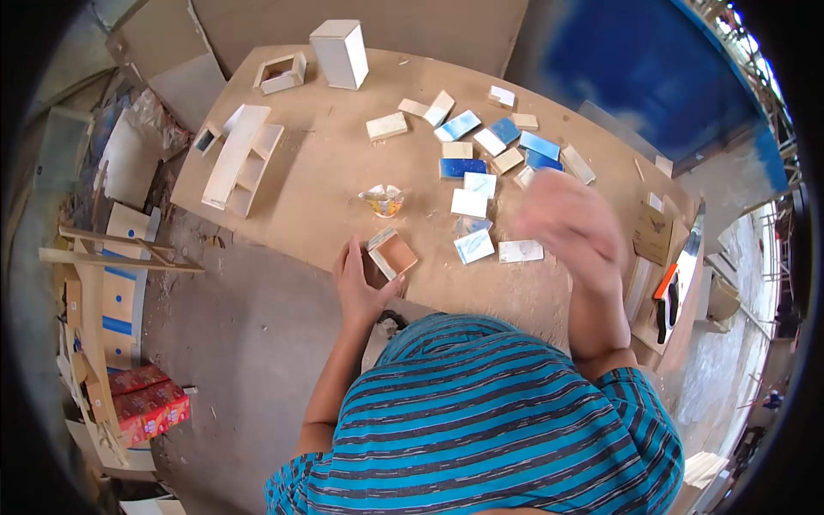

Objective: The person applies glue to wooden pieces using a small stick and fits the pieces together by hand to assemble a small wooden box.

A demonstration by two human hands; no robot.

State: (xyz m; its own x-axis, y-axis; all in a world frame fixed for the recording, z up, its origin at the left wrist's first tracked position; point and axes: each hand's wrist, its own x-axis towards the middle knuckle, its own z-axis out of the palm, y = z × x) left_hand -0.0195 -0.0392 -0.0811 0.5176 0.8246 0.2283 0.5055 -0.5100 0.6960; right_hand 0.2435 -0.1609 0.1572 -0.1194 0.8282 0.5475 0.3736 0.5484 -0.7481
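My left hand (pixel 359 285) grips the left side of a small open wooden box (pixel 393 254) at the table's front edge, its thumb along the near side. My right hand (pixel 573 225) is smeared by motion above the right part of the table, near the small blocks; its fingers and anything in them cannot be made out. White-topped blocks (pixel 469 203) lie between the two hands. A dark blue block (pixel 462 168) and other blue, white and bare wood blocks lie farther back. Just beyond the box stands a small clear bowl (pixel 383 201) with amber contents.
A wooden shelf piece (pixel 244 161), a square frame (pixel 281 73) and a tall white block (pixel 340 55) stand at the table's left and back. A handsaw (pixel 680 273) with an orange and black handle lies at the right edge. Red boxes (pixel 148 403) sit on the floor at left.
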